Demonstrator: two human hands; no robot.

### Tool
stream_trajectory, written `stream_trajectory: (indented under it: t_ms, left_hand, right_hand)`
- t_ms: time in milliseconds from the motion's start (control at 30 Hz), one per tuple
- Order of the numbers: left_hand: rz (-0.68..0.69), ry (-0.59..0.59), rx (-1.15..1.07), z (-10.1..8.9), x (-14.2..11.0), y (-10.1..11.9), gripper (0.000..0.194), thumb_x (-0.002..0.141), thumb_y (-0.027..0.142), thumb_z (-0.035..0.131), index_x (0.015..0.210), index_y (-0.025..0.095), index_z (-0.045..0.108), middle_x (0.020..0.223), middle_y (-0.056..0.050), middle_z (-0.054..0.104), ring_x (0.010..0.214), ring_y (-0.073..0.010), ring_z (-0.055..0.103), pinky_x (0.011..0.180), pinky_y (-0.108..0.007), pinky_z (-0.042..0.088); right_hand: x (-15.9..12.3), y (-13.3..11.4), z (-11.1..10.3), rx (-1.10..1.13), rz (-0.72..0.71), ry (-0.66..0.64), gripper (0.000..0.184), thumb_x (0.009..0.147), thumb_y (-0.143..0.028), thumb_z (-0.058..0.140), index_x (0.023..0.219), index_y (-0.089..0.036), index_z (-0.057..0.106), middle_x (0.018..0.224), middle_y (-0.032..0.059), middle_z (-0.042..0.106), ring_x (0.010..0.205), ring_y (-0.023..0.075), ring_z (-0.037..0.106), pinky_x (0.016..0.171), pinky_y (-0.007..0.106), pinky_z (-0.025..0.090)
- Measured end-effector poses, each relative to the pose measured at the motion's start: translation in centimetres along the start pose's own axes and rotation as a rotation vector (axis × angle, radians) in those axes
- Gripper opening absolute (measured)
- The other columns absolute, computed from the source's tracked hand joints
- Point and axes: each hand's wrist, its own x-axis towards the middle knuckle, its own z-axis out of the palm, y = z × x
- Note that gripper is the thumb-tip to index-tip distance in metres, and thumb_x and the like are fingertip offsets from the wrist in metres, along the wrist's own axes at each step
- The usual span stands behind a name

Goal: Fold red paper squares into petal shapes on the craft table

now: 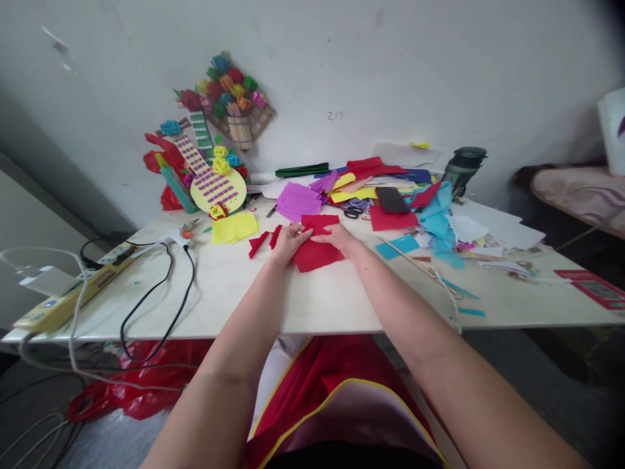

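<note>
A piece of red crepe paper (pixel 319 257) lies on the white table in front of me, with a crease or fold across its middle. My left hand (pixel 291 242) grips its left side, thumb pointing inward. On the right side my right hand (pixel 340 239) has its thumb and fingers closed around the paper near that fold. Just left of my left hand are small folded red paper strips (pixel 258 244). A yellow crepe sheet (pixel 235 228) rests farther left, and purple paper (pixel 297 202) lies beyond my hands. Black-handled scissors (pixel 353 212) sit behind the red paper.
A paper-flower guitar (pixel 218 190) and a glue bottle (pixel 176 185) stand back left. Cables run from a power strip (pixel 73 293) at the left edge. A phone (pixel 392 200) lies on paper scraps; a dark bottle (pixel 463 170) stands behind. Wooden sticks (pixel 420 266) lie right.
</note>
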Motion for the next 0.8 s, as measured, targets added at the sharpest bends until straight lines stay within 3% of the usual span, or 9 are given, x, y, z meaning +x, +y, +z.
stream_trajectory:
  t_ms: [367, 800]
  left_hand:
    - [0.055, -0.021, 0.187, -0.34, -0.4, 0.75, 0.035, 0.065, 0.049, 0.07, 0.063, 0.016, 0.058, 0.057, 0.0, 0.057, 0.051, -0.0101, 0.05, 0.046, -0.022, 0.036]
    - [0.21, 0.172, 0.56, -0.05, 0.27, 0.35, 0.047, 0.07, 0.045, 0.066, 0.044, 0.018, 0.039, 0.045, 0.004, 0.033, 0.047, -0.0087, 0.034, 0.048, -0.024, 0.026]
  right_hand:
    - [-0.53, -0.3, 0.25, -0.016, 0.009, -0.031, 0.029, 0.048, -0.02, 0.081, 0.073, -0.015, 0.067, 0.063, 0.0024, 0.067, 0.066, 0.0193, 0.065, 0.069, 0.034, 0.053]
    - [-0.36, 0.04, 0.37, 0.026, 0.057, -0.061, 0.03, 0.047, -0.017, 0.081, 0.072, -0.014, 0.065, 0.063, 0.0028, 0.068, 0.06, 0.0172, 0.064, 0.065, 0.032, 0.053]
